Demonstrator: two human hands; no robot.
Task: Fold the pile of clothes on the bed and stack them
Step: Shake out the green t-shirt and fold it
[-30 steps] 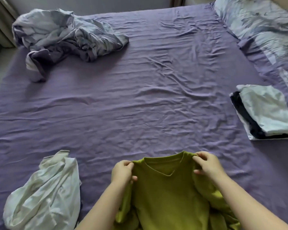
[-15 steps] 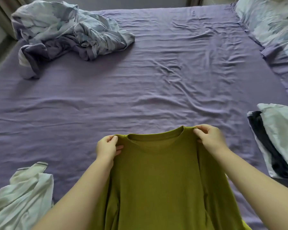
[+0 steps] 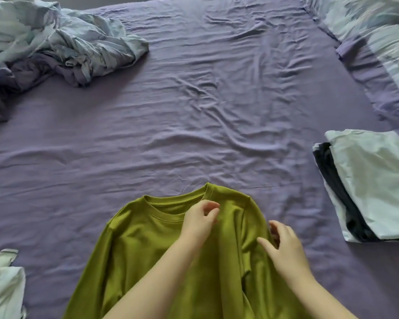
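Green shirt (image 3: pixel 148 249) lies collar away (lengthwise from person), seemingly flat.

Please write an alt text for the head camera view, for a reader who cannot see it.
Two bare hands work on a green shirt spread on a purple bed sheet: the left hand near the collar, the right hand at its right edge. A folded stack lies right, crumpled bedding far left.
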